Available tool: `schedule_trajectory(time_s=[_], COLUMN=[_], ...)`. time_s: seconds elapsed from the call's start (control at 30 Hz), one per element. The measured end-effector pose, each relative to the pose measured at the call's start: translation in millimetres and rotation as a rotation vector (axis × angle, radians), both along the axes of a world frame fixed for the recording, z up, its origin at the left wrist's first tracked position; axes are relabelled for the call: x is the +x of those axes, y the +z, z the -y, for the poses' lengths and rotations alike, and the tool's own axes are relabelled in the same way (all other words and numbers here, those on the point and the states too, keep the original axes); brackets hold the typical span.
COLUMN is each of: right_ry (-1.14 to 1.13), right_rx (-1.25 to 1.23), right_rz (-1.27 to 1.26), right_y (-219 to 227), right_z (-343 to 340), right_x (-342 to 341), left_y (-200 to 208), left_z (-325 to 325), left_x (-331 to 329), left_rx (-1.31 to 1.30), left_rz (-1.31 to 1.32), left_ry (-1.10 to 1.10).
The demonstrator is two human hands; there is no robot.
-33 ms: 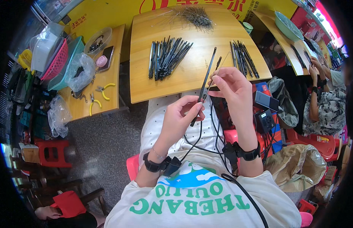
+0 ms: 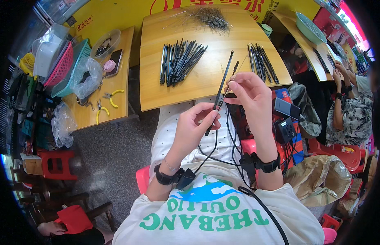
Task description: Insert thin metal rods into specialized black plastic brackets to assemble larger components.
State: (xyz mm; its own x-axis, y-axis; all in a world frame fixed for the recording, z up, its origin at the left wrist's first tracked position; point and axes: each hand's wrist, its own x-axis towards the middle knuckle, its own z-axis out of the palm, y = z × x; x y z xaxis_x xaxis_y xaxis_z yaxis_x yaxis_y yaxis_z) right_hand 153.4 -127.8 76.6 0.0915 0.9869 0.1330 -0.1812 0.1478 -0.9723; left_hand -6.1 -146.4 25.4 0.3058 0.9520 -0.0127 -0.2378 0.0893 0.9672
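My left hand (image 2: 196,122) is closed around the lower part of a slim black rod (image 2: 225,75), which slants up and to the right over my lap. Close by on the right, my right hand (image 2: 253,94) pinches a thin wire, whose fine end pokes up above the fingertips. A second dark, thin piece (image 2: 235,67) rises between the hands; which hand grips it I cannot tell. Ahead on the wooden table (image 2: 222,92) lie a large bundle of black rods (image 2: 179,63) and a smaller bundle (image 2: 264,63) at the right. A tangled heap of fine wires (image 2: 213,19) sits at the back.
On the left side table are yellow-handled pliers (image 2: 101,112), a phone (image 2: 114,63), a plastic bag (image 2: 87,75) and stacked baskets (image 2: 61,65). Black cables run from my wrist straps across my lap. At the right, another person's hands (image 2: 340,73) work at a neighbouring table.
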Motion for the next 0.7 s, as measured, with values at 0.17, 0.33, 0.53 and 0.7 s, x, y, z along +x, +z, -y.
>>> schedule_trajectory(time_s=[0.17, 0.33, 0.53, 0.7], right_ry=[-0.004, 0.149, 0.277, 0.250], right_rx=[0.003, -0.020, -0.022, -0.017], right_rz=[-0.004, 0.154, 0.109, 0.156], right_y=[2.5, -2.0, -6.9, -12.9], right_z=[0.9, -1.0, 0.4, -0.2], right_x=[0.3, 6.0, 1.8, -1.4], left_y=[3.6, 7.2, 11.2, 13.0], left_z=[1.9, 4.6, 4.8, 4.9], left_x=[0.5, 1.5, 2.5, 2.0], left_rx=[0.068, 0.122, 0.269, 0.278], left_rz=[-0.089, -0.163, -0.324, -0.357], left_ry=[0.024, 0.103, 0.188, 0.188])
